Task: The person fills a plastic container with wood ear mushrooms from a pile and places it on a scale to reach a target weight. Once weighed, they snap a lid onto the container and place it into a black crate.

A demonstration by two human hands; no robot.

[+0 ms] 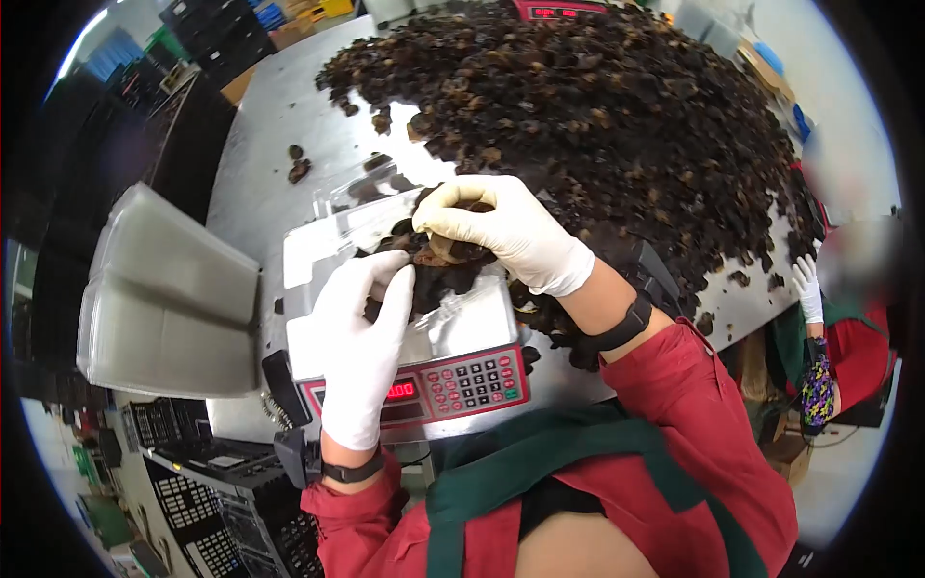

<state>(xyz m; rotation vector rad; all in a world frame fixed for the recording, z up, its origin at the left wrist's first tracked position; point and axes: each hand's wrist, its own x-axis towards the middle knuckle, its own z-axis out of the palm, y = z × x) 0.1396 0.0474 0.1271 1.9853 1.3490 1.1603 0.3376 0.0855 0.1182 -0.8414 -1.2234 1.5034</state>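
Over a digital scale (467, 390) with a red-framed keypad, both my gloved hands work on one brown, wrinkled mushroom piece (441, 254). My right hand (511, 231) pinches its upper side between thumb and fingers. From the lower left, my left hand (358, 337) has thumb and forefinger closed at its edge. Beneath them, a clear plastic tray (453, 310) on the scale holds more dark pieces, partly hidden by my hands. The left hand also covers part of the scale's lit red display (402, 389).
A large heap of dark mushroom pieces (597, 116) covers the table's far and right side. Nested clear trays (169, 299) stand at the left edge of the metal table (260, 164). Another red scale (559, 10) is at the back. A co-worker's gloved hand (807, 289) is at the right.
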